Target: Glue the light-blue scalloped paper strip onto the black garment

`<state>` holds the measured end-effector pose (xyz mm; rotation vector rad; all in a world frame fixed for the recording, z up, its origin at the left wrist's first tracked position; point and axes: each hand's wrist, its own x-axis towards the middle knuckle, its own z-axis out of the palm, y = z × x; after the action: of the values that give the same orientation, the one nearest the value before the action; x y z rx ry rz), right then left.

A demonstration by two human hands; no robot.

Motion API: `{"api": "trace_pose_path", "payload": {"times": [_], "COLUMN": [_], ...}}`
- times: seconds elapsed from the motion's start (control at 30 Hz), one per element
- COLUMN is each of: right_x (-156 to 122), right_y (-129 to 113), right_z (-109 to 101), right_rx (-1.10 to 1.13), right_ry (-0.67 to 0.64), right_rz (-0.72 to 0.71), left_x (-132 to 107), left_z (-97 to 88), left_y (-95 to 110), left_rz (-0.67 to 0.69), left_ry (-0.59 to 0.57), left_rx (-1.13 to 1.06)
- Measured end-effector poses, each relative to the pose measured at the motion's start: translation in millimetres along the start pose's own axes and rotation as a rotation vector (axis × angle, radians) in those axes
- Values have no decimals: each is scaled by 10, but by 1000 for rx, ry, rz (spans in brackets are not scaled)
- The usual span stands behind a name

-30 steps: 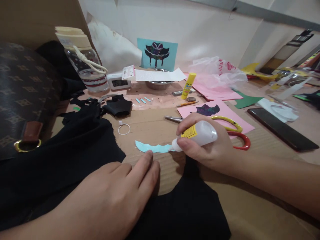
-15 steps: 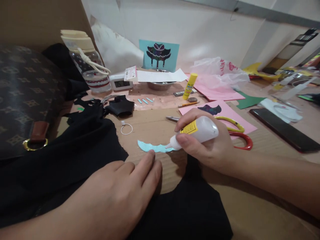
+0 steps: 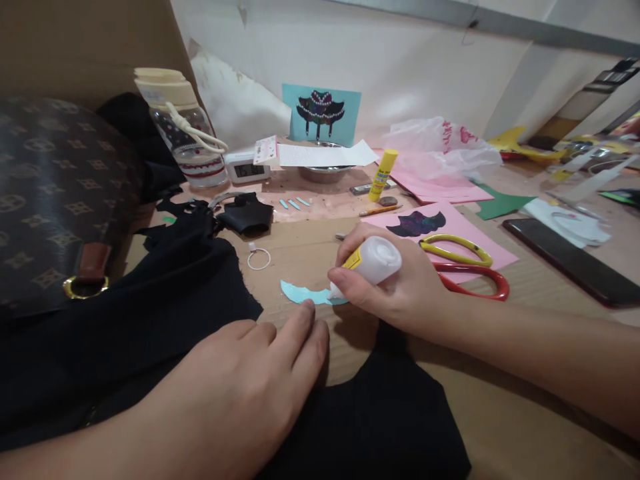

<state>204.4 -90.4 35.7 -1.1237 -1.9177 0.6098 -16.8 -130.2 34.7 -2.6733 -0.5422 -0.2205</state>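
Note:
A curved light-blue paper piece [image 3: 296, 293] with a scalloped edge lies flat on the brown cardboard [image 3: 295, 243]. My left hand [image 3: 260, 373] rests below it with fingers stretched out, one fingertip on the paper's lower edge. Tilted in my right hand [image 3: 400, 287] is a white glue bottle [image 3: 376, 259] with a yellow label. Its nozzle points down at the right part of the paper, and my fingers are wrapped round it. Black cloth [image 3: 370, 420] lies beneath my hands. Scissors [image 3: 493, 283] with red and yellow handles lie behind my right hand, their blades mostly hidden.
A pink sheet [image 3: 480, 243] bears a dark cut-out [image 3: 417, 224]. A glue stick [image 3: 384, 175] stands behind a pencil [image 3: 379, 211]. A phone [image 3: 570, 263] lies at right. A bottle [image 3: 200, 170], clock [image 3: 249, 167] and brown bag [image 3: 55, 220] are at left. A decorated blue card [image 3: 350, 113] leans behind.
My right hand has drawn the glue bottle leftward along the paper and turned it so its base faces me more. My left hand stays at the paper's edge. The view has shifted slightly.

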Motion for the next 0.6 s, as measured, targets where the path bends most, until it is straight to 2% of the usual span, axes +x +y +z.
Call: {"api": "trace_pose_path", "payload": {"times": [0.37, 0.6], "right_x": [-29, -84], "right_y": [43, 49], "right_z": [-68, -173], "right_rx": [-39, -47], "right_ry": [14, 8], "right_rz": [-44, -40], "left_x": [-11, 9], "left_z": [18, 33], "left_y": [17, 7], "left_rz": [2, 8], "left_ry": [-24, 3], "left_rx": [-11, -24]}}
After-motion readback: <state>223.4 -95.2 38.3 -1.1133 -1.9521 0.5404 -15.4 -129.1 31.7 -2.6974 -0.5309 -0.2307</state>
